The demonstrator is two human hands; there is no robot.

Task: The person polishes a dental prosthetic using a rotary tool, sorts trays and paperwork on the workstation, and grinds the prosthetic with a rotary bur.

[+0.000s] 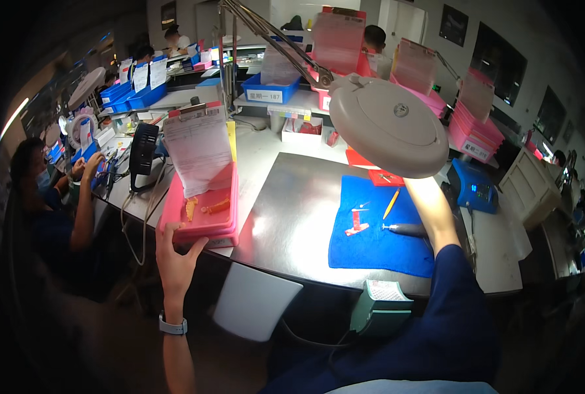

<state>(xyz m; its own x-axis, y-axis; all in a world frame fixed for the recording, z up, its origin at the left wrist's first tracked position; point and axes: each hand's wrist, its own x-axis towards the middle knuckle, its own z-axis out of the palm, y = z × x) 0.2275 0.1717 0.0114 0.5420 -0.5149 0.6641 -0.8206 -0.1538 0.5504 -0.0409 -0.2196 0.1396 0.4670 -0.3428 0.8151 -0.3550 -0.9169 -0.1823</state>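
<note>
At the table's front left edge, my left hand (176,256) grips the near corner of a stacked pink tray (225,222), fingers at its left side and thumb across the front. Inside the tray lie yellowish toothed pieces (191,209), which look like dental models, and a clipboard with paper sheets (199,148) leans up at its back. My right forearm (432,207) reaches forward over the blue cloth (351,253); the lamp head (388,125) hides that hand. On the cloth are a dark handpiece (407,230), a yellow pencil (391,203) and small red pieces (356,226).
A black fan (143,156) stands left of the tray. Right of the cloth sits a blue control box (473,187). The lamp arm (276,36) spans overhead. A green box (381,305) sits below the front edge. Another person (49,197) works at the left.
</note>
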